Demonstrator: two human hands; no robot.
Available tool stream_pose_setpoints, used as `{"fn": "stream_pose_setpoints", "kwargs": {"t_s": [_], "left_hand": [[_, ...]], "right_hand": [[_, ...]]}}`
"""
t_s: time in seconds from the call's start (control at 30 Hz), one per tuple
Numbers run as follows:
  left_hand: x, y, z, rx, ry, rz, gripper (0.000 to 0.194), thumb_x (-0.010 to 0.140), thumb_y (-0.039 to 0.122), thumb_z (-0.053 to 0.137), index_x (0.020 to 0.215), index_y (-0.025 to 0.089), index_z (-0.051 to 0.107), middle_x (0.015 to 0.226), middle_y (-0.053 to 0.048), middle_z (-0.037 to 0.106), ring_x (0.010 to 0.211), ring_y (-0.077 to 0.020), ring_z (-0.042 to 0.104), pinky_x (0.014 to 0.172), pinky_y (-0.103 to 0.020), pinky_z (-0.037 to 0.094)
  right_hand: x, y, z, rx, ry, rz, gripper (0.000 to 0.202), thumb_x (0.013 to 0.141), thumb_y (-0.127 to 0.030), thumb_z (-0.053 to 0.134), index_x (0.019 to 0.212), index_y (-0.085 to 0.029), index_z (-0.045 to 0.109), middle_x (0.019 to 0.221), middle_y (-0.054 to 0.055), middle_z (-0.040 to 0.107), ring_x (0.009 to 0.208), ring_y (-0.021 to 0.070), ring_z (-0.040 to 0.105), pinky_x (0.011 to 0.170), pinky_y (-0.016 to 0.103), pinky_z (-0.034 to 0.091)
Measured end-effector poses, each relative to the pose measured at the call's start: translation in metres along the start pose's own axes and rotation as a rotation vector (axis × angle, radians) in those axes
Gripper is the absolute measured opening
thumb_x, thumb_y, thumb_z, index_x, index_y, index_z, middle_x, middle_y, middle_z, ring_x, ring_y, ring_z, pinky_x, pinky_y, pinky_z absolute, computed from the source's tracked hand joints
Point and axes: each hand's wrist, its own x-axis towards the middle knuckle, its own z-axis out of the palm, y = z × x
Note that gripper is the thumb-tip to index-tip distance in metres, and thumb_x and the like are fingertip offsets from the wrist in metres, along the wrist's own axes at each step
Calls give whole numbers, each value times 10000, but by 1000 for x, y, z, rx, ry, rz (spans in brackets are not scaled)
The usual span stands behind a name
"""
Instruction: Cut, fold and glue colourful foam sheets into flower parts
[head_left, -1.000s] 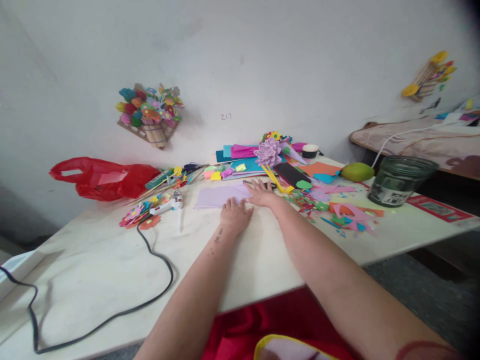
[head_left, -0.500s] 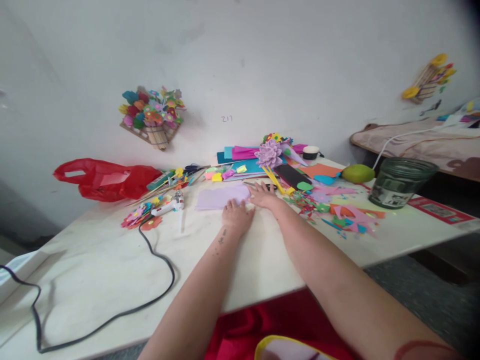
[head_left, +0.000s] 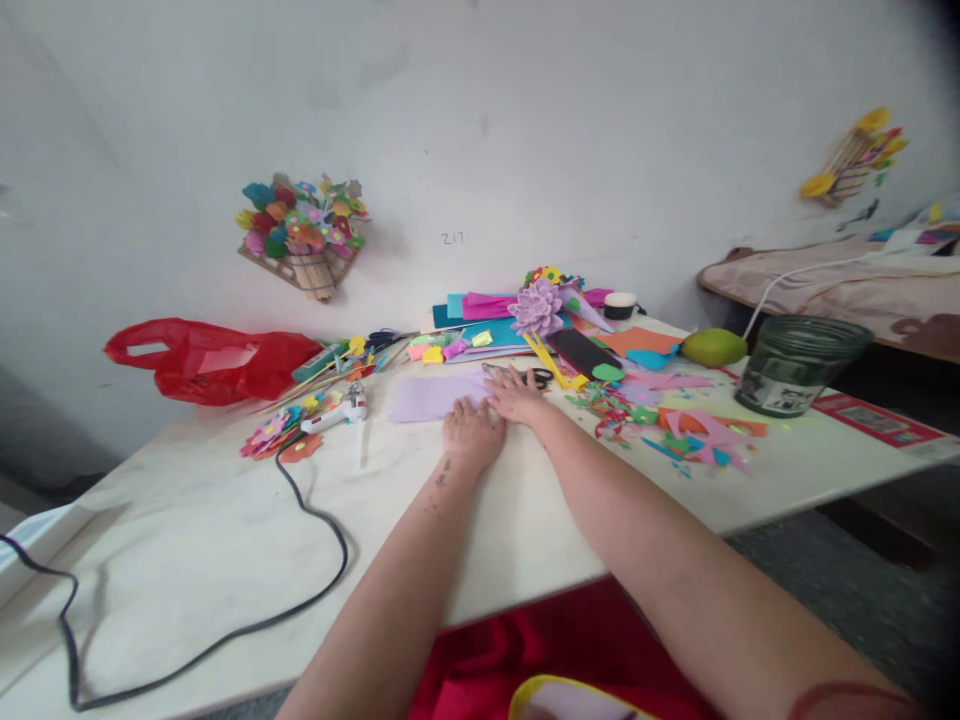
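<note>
The purple sheet (head_left: pixel 424 398) lies flat on the table (head_left: pixel 525 520), with its long side going left to right. Most of it pokes out to the left of the fingers and a bit past them. The left hand (head_left: pixel 472 437) is nearer its middle and touches the near edge. The right hand (head_left: pixel 516 399) is at its right end. Both hands are open, with fingers out flat, not squeezing anything. Scissors (head_left: pixel 541 378) lie just past the right hand. Far right is a green jar (head_left: pixel 806 362); I can't tell what's inside. Far left, a red bag (head_left: pixel 251 378) has something pink in it or showing through.
</note>
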Motion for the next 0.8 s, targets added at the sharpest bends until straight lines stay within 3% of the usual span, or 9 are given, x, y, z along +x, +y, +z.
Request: {"fn": "stream_pose_setpoints", "kwargs": {"t_s": [0.2, 0.43, 0.8], "left_hand": [[-2, 3, -3, 55, -2, -39, 594, 832, 443, 215, 1288, 92, 362, 1363, -169, 331, 1255, -277, 264, 1000, -448, 175], [-3, 4, -8, 162, -3, -160, 594, 813, 404, 247, 1160, -15, 485, 1212, -254, 477, 1171, -336, 382, 1007, -490, 104], [-3, 0, -6, 217, 48, -69, 556, 827, 376, 230, 1143, 32, 532, 1141, -204, 552, 1117, -285, 451, 1022, -447, 118]], "right_hand": [[-2, 0, -5, -6, -55, 34, 523, 867, -435, 197, 1376, -315, 171, 1466, 5, 64, 1320, 255, -50, 1000, 542, -67], [-3, 0, -5, 4, -50, 47, 538, 862, -448, 204, 1379, -307, 164, 1465, 4, 71, 1321, 253, -45, 1007, 530, -67], [-3, -8, 0, 21, 49, -34, 516, 871, -372, 228, 1368, -236, 240, 1463, 16, 94, 1326, 222, 12, 1055, 407, 14]]}}
